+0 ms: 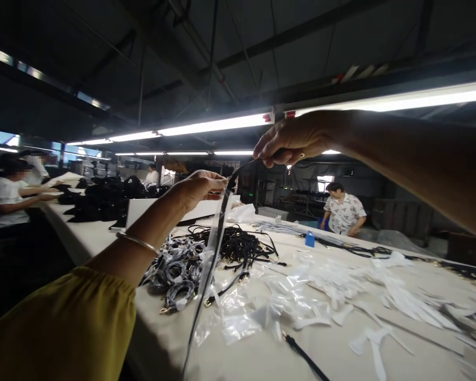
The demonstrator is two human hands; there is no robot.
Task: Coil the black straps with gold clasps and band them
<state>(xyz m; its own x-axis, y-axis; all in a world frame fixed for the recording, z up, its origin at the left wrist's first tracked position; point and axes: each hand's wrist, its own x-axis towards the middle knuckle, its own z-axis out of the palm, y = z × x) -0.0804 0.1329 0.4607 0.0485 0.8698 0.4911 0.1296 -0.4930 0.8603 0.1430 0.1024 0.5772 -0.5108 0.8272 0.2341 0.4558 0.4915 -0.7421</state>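
Observation:
A long black strap [210,272] hangs down over the near table edge, with a clear plastic sleeve [215,233] around its lower length. My right hand [287,140] is raised and closed, pinching the strap's upper end between thumb and fingers. Lower and to the left, my left hand [200,189] is closed too, its fingertips at the sleeve's mouth beside the strap. Below the hands lie a pile of black straps [241,243] with gold-coloured clips and a heap of coiled, wrapped straps [178,272].
Clear plastic sleeves [297,291] and white strips [376,349] are strewn over the pale table [341,360]. A single black strap [303,354] lies in front. A small blue box [310,239] stands farther back. Co-workers are at the far side [343,211] and left [6,196].

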